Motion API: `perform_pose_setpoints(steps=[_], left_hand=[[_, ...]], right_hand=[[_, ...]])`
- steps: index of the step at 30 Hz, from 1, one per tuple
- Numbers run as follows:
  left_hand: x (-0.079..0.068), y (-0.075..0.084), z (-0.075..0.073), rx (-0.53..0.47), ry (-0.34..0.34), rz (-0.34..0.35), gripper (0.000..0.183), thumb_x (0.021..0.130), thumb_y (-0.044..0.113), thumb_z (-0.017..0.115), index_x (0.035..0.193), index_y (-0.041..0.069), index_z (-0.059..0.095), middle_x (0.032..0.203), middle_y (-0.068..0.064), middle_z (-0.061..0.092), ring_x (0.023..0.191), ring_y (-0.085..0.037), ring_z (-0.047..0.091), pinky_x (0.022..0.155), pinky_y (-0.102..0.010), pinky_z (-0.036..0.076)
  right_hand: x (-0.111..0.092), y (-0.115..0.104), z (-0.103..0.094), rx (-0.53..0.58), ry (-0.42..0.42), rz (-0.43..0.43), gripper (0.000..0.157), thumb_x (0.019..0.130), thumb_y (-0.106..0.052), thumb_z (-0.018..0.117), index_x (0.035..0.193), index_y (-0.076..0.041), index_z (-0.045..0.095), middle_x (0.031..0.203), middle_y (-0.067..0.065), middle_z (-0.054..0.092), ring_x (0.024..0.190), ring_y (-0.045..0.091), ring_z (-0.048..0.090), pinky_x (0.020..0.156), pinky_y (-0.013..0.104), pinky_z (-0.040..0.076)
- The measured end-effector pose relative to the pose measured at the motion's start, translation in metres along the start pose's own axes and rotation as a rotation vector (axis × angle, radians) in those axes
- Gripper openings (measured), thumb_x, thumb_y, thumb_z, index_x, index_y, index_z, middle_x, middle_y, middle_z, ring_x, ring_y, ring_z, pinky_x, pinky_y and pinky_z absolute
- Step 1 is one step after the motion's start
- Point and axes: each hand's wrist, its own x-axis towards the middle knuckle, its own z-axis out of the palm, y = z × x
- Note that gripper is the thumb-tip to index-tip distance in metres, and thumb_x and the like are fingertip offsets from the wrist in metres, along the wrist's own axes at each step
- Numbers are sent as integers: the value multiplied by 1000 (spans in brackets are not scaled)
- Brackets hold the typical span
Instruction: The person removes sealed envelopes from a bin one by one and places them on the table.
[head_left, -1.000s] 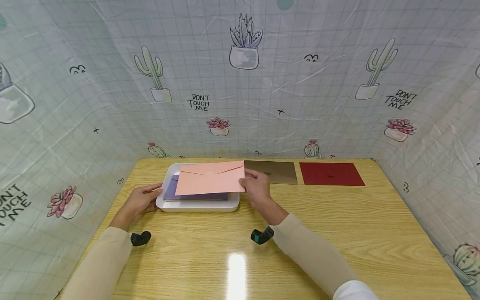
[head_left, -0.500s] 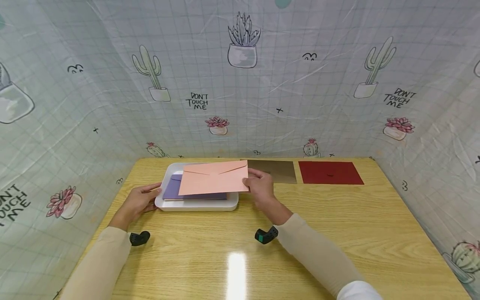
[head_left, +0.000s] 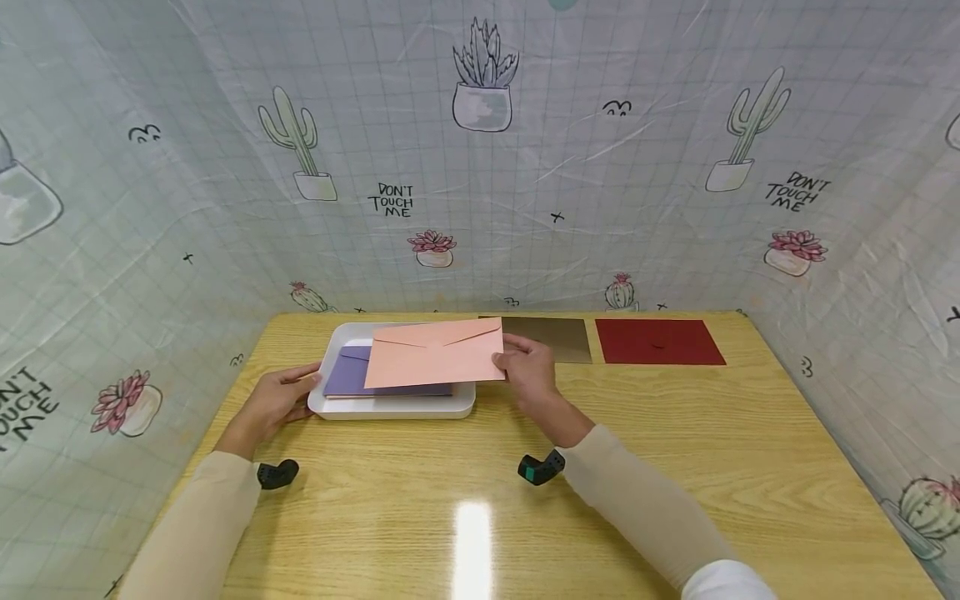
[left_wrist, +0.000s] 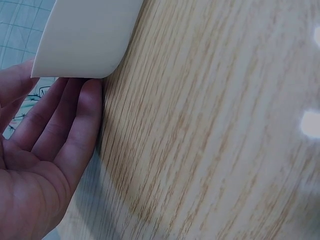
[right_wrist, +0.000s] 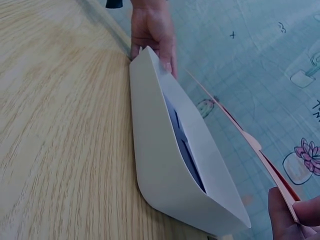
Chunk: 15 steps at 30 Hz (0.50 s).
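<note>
My right hand [head_left: 534,377] pinches a peach envelope [head_left: 435,358] by its right end, thumb on top. It is raised over a white tray [head_left: 393,409], and in the right wrist view the envelope [right_wrist: 242,131] stands clear of the tray wall. Inside the tray lies a purple envelope [head_left: 347,377] on top of a lighter one whose edge peeks out; the peach envelope covers much of them. At the tray's left end my left hand [head_left: 273,406] holds the wall, thumb at the rim and fingers against the outside, as the left wrist view shows.
Right of the tray, a brown envelope [head_left: 555,335] lies along the table's back edge, partly behind the peach one. Beyond it is a red envelope [head_left: 660,343]. A cactus-printed cloth [head_left: 570,167] encloses the wooden table [head_left: 390,500] at the back and sides.
My right hand has drifted slightly to the right with the peach envelope, baring more of the purple envelope. My left hand stays at the tray's left end.
</note>
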Motion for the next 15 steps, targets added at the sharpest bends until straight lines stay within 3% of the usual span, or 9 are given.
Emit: perform_pose_setpoints(steps=[15], left_hand=[[-2, 3, 1, 23, 9, -9, 61, 111, 35, 51, 164, 14, 31, 168, -25, 29, 103, 2, 64, 86, -24, 61]], right_hand=[[-1, 0, -14, 3, 2, 6, 44, 93, 3, 71, 136, -4, 69, 116, 25, 76, 80, 13, 73, 69, 26, 59]])
